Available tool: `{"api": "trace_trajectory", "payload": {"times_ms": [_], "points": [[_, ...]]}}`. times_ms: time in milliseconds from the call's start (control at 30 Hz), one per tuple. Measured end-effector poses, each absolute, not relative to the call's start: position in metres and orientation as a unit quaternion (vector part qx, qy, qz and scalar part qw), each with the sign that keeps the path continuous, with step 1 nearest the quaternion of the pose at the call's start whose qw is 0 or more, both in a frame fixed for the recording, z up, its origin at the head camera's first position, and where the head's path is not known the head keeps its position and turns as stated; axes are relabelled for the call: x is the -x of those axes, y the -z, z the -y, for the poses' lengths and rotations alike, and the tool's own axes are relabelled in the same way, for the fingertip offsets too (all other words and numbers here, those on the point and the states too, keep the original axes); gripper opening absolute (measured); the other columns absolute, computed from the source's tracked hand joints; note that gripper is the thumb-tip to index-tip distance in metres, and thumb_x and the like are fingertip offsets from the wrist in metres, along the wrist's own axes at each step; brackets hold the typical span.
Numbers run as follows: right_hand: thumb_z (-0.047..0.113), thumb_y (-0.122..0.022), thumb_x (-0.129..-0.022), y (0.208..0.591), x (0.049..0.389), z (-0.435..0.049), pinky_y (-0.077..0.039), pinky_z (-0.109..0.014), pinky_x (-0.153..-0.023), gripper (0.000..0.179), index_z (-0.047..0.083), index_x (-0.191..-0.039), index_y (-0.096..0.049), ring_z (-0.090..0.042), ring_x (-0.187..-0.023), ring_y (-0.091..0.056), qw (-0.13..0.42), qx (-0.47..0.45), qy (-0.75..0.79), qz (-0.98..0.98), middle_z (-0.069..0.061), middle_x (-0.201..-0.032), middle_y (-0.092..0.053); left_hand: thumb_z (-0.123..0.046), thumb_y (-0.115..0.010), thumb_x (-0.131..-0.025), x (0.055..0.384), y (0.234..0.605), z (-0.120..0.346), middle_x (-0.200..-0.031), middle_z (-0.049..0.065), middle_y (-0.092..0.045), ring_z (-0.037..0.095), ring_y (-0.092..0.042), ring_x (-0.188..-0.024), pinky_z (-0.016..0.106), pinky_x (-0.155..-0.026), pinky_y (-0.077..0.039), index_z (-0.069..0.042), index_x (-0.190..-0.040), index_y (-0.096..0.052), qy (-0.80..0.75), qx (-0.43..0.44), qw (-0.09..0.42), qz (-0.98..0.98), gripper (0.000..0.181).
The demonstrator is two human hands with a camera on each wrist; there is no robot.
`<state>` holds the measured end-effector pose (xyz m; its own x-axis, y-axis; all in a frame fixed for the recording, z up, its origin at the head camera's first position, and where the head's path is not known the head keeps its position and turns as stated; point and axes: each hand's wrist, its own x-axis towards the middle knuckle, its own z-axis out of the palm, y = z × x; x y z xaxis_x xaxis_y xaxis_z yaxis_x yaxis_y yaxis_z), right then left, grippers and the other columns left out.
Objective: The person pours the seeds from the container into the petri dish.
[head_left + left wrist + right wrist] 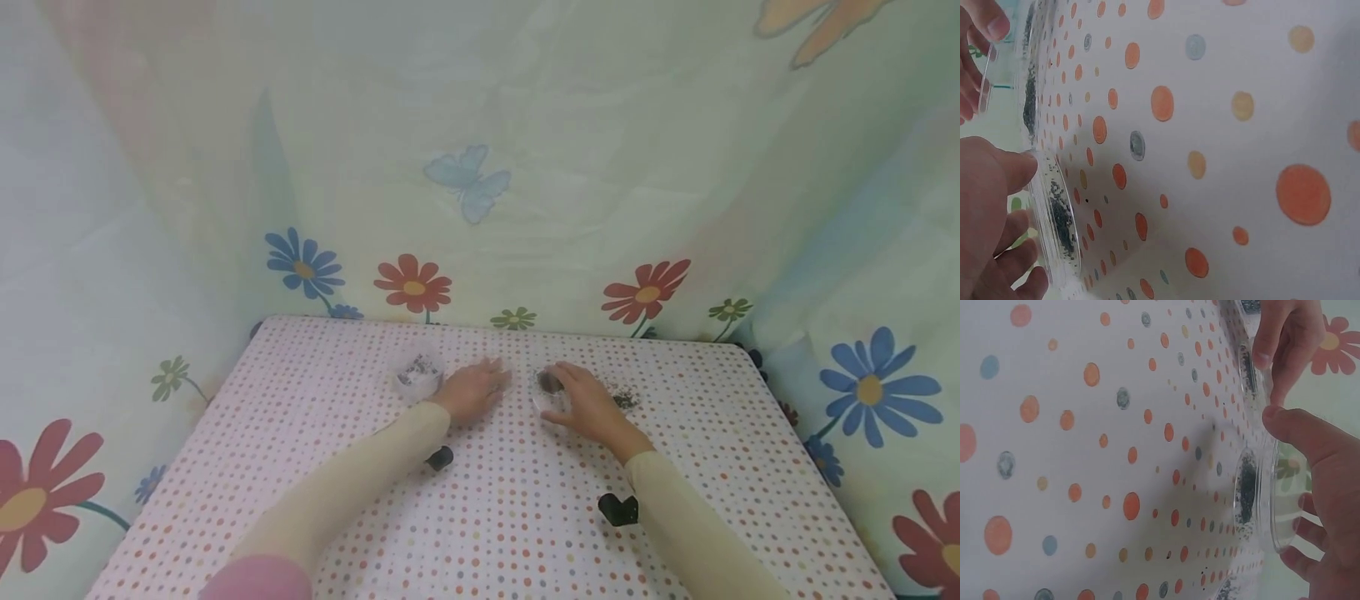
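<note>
My left hand (474,393) holds a clear round petri dish (1059,219) by its rim, thumb on one side and fingers on the other. Dark grains lie inside that dish, which rests on the dotted cloth. Between the thumb and fingers of my right hand (588,407) is a clear round lid (1282,500). The lid is just above a second petri dish (1247,487), which contains a dark heap of grains. The right palm and fingers partly cover this dish in the head view.
Left of the left hand stands a clear container (417,377) with dark and white bits. Dark grains (624,397) are beside the right hand. Two black pieces, one heart-shaped (618,509), lie nearer on the dotted tablecloth (495,517). A flowered curtain (555,167) hangs behind.
</note>
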<state>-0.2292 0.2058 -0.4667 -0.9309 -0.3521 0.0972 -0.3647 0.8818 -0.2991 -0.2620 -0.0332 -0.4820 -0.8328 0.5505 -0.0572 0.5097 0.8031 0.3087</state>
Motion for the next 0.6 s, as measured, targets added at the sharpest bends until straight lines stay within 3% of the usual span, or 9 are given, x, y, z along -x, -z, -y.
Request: {"api": "trace_trajectory", "payload": {"times_ms": [600], "points": [[0.040,-0.076,-0.081,0.4646,0.2391,-0.2052,-0.032,-0.060,-0.113,0.082,0.006,-0.145,-0.039,-0.043,-0.139,-0.035,-0.005,-0.144,-0.171,0.975,-0.022,-0.152,-0.035,-0.032,-0.045,-0.102,0.2657,0.4842,0.0320,-0.160,0.003,-0.028,0.025,-0.027,-0.148,0.044,-0.121,-0.026,-0.024,-0.147,-0.040,-0.132,-0.282,0.067,-0.948,0.047]]}}
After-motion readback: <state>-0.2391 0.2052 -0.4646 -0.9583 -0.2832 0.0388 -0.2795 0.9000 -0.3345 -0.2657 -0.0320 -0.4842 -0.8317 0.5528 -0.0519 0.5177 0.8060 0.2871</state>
